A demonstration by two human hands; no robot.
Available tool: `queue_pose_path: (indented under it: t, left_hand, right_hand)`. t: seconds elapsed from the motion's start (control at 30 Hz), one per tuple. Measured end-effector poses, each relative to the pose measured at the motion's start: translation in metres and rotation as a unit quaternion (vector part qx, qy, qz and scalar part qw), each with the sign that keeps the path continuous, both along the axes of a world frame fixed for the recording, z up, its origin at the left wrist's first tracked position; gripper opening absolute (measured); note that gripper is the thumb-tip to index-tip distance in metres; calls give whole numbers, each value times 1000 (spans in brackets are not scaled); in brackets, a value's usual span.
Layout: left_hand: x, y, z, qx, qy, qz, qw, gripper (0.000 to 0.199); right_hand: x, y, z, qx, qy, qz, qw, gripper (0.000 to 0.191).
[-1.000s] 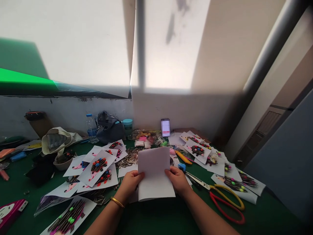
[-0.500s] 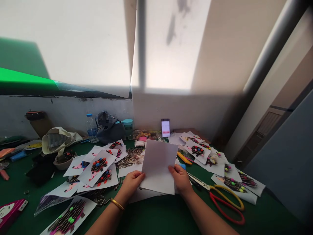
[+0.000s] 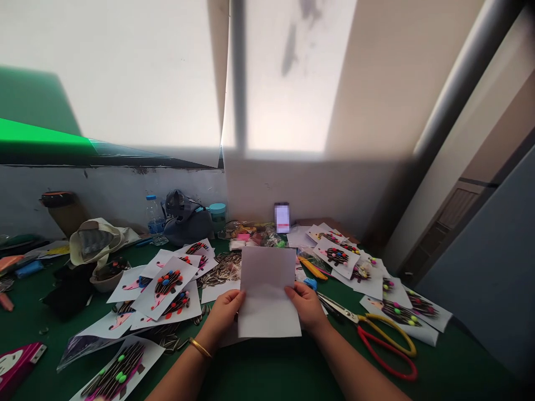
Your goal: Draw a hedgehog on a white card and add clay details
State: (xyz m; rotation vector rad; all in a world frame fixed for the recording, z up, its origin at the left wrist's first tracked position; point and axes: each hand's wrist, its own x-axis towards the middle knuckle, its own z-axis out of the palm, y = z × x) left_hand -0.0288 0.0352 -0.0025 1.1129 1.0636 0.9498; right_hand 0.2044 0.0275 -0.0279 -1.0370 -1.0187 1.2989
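Note:
A blank white sheet of paper is held up at the centre, above the green table. My left hand pinches its left edge, thumb on the near face; a gold bangle circles that wrist. On the right edge, my right hand grips the sheet the same way. Another white paper shows partly beneath, its rest hidden. Left of my hands lie cards with seed hedgehogs and coloured dots. Loose striped seeds are scattered behind my left hand.
Scissors with red and yellow handles lie right of my right hand, near a yellow cutter. More hedgehog cards spread at the right. A phone, a bottle and a jar stand at the back.
The sheet has straightened from a slight tilt and moved a little down and left, both hands still holding it. The view has shifted slightly.

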Motion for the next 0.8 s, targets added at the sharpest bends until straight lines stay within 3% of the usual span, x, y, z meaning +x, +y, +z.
queue_pose_path:
  t: [0.13, 0.4, 0.47, 0.57, 0.63, 0.7, 0.77, 0.8]
  left_hand:
    - [1, 0, -3, -9, -12, -40, 999, 48]
    - [-8, 10, -3, 32, 16, 69, 997, 44]
    - [-10, 12, -4, 57, 34, 89, 994, 42]
    - [-10, 12, -5, 107, 84, 106, 985, 37]
    - [-8, 9, -5, 141, 126, 99, 977, 32]
    - [-4, 3, -4, 175, 168, 68, 968, 28]
    - [2, -4, -3, 208, 201, 7, 957, 24]
    - [5, -9, -1, 228, 219, -24, 948, 23]
  right_hand:
    - [4, 1, 0, 13, 11, -18, 1000, 51]
    - [-2, -9, 15, 31, -40, 68, 996, 35]
    - [2, -5, 12, 39, -63, 35, 997, 33]
    - [12, 2, 7, 80, -89, -103, 988, 40]
    - [19, 0, 10, 135, -160, -214, 954, 48]
    - [21, -8, 21, 231, -294, -279, 885, 47]
    - [15, -21, 36, 350, -424, -260, 794, 42]
    - [9, -26, 44, 390, -484, -215, 753, 40]
